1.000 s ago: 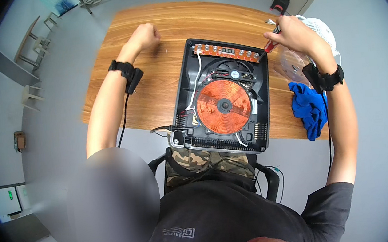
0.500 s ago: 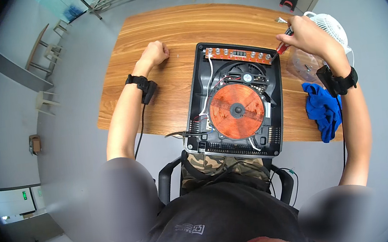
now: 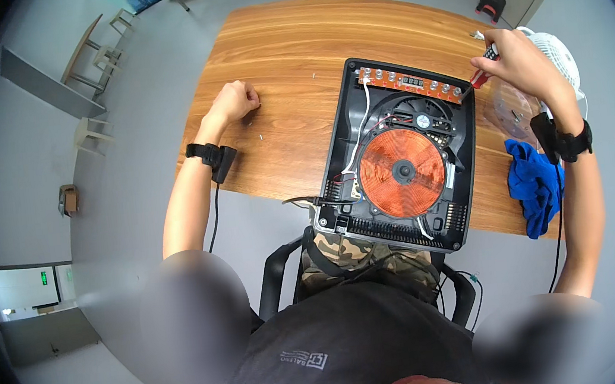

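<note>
An opened induction cooker lies over the table's near edge, its round copper coil and fan exposed. Along its far end runs an orange circuit board with buttons and a small display. My right hand is closed around a screwdriver with a red and black handle; the tip points down at the board's right end. Left of the cooker, my left hand is held with curled fingers over the table, and whatever they may hold is hidden. A small pale piece lies near it.
Right of the cooker are a clear plastic container with small parts, a white fan and a blue cloth. Another small piece lies on the wooden table. A dark cable leaves the cooker's left side.
The whole view has shifted, so the table and cooker sit further right. My left hand has moved left, away from the cooker; a small piece now shows beside it. The screwdriver stays at the board's corner.
</note>
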{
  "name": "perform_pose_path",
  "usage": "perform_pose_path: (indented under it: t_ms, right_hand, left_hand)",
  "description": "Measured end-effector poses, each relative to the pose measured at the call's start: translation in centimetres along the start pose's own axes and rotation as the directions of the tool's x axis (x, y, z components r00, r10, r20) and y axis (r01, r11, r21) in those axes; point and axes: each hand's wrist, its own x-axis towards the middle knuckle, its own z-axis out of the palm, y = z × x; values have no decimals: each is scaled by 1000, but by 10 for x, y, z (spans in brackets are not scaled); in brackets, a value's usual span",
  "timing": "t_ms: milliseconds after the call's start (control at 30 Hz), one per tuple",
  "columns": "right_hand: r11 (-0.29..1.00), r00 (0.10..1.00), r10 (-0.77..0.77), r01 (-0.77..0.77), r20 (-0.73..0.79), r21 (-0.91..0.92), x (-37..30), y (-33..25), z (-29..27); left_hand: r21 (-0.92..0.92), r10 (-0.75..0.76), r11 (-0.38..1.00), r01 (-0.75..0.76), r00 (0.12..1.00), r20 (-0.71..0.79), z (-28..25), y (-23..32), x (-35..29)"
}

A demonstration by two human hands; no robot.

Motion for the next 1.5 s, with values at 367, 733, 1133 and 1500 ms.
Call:
perform_pose_path:
  t_ms: [367,733,1133,1500]
  right_hand:
    - [998,999,-12,15,-49,67,7,5,-30]
    - [993,989,-65,77,-131,88,13,3,-36]
    - [999,999,49,-49,-13,16,-13,11,-63]
    - [986,986,166,-166,-24,-8,-55,29,-89]
  left_hand:
    - [-19,11,1000,-11,1000,-5,-2,-12,-40]
    - [-25,-50,998,50,999,-13,22,-10,-54]
    - [-194,-87,977,92,996,35,2,12,-47]
    - [-395,361,870,-295,927,102,-34,237,10]
